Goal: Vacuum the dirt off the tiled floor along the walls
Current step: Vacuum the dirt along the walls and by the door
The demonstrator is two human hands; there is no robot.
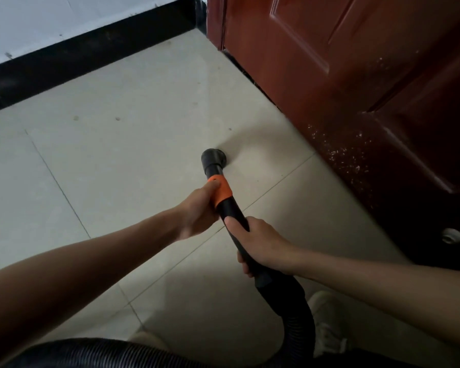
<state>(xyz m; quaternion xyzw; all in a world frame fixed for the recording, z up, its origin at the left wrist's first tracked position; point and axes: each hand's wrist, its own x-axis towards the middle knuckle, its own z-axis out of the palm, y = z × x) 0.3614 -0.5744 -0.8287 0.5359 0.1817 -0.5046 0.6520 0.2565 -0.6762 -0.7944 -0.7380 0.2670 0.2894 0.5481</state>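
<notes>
A black vacuum wand [233, 213] with an orange collar [221, 191] points down at the pale tiled floor [122, 144]. Its round black nozzle [213, 159] rests on a tile a short way out from the door. My left hand [197, 211] grips the wand at the orange collar. My right hand [260, 245] holds the wand lower down, just above the ribbed black hose [298, 322]. A few small dark specks [117, 119] lie on the tiles beyond the nozzle, toward the wall.
A red-brown wooden door [343, 75] runs along the right, its lower part flecked with white. A black skirting board [72, 62] under a white wall crosses the top left. The hose curls along the bottom edge. A white shoe [327, 322] shows at the bottom right.
</notes>
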